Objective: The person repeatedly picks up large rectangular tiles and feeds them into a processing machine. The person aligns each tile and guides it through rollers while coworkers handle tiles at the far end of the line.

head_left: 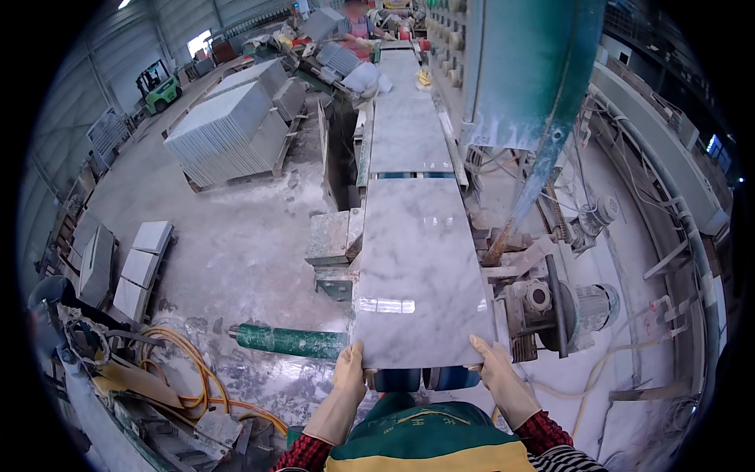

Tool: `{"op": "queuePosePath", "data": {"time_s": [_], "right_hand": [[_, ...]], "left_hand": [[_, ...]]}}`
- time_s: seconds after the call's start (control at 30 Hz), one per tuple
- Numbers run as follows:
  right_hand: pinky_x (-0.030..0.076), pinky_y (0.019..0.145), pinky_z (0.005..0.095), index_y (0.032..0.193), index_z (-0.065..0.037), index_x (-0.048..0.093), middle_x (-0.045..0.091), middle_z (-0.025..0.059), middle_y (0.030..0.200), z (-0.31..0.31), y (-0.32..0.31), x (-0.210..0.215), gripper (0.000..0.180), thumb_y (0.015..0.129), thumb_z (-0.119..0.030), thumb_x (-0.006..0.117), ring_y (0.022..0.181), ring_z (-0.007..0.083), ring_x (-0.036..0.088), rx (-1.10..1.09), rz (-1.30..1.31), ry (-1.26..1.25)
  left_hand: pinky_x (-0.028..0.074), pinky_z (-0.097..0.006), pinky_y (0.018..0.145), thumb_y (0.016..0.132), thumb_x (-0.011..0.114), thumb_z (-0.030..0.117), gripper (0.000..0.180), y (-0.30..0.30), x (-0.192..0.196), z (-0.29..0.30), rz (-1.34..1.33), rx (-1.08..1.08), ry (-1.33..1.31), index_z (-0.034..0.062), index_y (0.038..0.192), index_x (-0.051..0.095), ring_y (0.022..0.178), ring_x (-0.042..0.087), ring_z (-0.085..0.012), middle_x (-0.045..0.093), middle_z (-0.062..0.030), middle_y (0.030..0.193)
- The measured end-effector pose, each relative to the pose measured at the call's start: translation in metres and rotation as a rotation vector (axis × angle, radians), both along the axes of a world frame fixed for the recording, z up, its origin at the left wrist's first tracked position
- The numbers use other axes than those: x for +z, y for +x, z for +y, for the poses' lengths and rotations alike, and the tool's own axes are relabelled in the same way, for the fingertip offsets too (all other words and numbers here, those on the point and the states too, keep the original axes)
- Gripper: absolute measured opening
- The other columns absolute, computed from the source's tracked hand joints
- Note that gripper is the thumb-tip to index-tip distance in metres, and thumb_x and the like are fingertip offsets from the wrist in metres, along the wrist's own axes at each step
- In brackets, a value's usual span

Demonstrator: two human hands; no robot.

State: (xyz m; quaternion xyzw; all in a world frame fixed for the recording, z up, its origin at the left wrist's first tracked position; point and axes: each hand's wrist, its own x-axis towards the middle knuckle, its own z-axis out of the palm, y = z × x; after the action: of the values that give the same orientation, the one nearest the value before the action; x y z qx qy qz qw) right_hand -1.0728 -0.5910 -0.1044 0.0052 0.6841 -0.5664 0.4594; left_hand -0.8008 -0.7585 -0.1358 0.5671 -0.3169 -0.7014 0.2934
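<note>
Dusty, stained factory floor [236, 244]
A green forklift [160, 90] stands near the pale grey wall [126, 51] at left; a bright opening [199, 42] glares beyond it, and a small window [714, 146] glows at far right.

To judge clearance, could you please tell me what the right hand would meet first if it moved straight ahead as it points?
Most likely the nearest polished slab: the right hand points forward and leftward from that slab's near right corner, though depth there is unclear.
</note>
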Motion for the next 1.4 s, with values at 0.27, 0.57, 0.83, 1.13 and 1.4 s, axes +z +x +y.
{"op": "queuePosePath", "data": {"time_s": [0.27, 0.57, 0.83, 1.13, 1.4], "right_hand": [[0.066, 0.073, 0.0406, 0.144, 0.009, 0.049, 0.068, 0.0206, 0.126, -0.032, -0.002, -0.006, 0.076, 0.092, -0.033, 0.085, 0.098, 0.0311, 0.075, -0.117, -0.078, 0.025], [0.066, 0.079, 0.0414, 0.128, 0.007, 0.063, 0.073, 0.0168, 0.118, -0.036, -0.007, -0.022, 0.055, 0.092, -0.028, 0.085, 0.100, 0.0279, 0.076, -0.127, -0.094, -0.064], [0.058, 0.062, 0.0310, 0.124, 0.003, 0.065, 0.074, 0.0123, 0.107, -0.052, -0.010, -0.010, 0.055, 0.089, -0.035, 0.086, 0.082, 0.0202, 0.073, -0.129, -0.037, 0.004], [0.062, 0.062, 0.0360, 0.130, 0.002, 0.065, 0.074, 0.0110, 0.113, -0.051, -0.028, -0.027, 0.049, 0.093, -0.025, 0.084, 0.091, 0.0231, 0.075, -0.124, -0.093, -0.017], [0.048, 0.052, 0.0299, 0.120, 0.001, 0.066, 0.073, 0.0099, 0.090, -0.054, -0.031, -0.029, 0.053, 0.093, -0.041, 0.082, 0.062, 0.0194, 0.066, -0.065, 0.014, 0.066]], "left_hand": [[0.055, -0.028, 0.054, 0.106, 0.061, 0.045, 0.041, -0.004, -0.022, -0.029, -0.023, -0.012, 0.054, 0.0068, 0.119, 0.066, 0.069, 0.065, -0.0147, 0.066, -0.0053, 0.098], [0.056, -0.030, 0.057, 0.106, 0.060, 0.047, 0.043, -0.013, -0.026, -0.034, -0.082, 0.002, 0.022, 0.0060, 0.119, 0.066, 0.069, 0.063, -0.0144, 0.066, -0.0060, 0.096], [0.054, -0.030, 0.061, 0.106, 0.059, 0.049, 0.044, -0.014, -0.034, -0.046, -0.112, -0.048, 0.030, 0.0080, 0.120, 0.065, 0.070, 0.064, -0.0144, 0.067, -0.0062, 0.096], [0.055, -0.033, 0.076, 0.103, 0.057, 0.055, 0.052, -0.031, -0.029, -0.044, -0.240, -0.067, -0.018, 0.0071, 0.121, 0.065, 0.077, 0.067, -0.0163, 0.070, -0.0078, 0.097], [0.047, -0.029, 0.056, 0.107, 0.054, 0.040, 0.031, -0.056, 0.022, -0.045, -0.430, -0.054, -0.027, 0.0102, 0.102, 0.062, 0.066, 0.055, -0.0113, 0.057, -0.0020, 0.081]]}}
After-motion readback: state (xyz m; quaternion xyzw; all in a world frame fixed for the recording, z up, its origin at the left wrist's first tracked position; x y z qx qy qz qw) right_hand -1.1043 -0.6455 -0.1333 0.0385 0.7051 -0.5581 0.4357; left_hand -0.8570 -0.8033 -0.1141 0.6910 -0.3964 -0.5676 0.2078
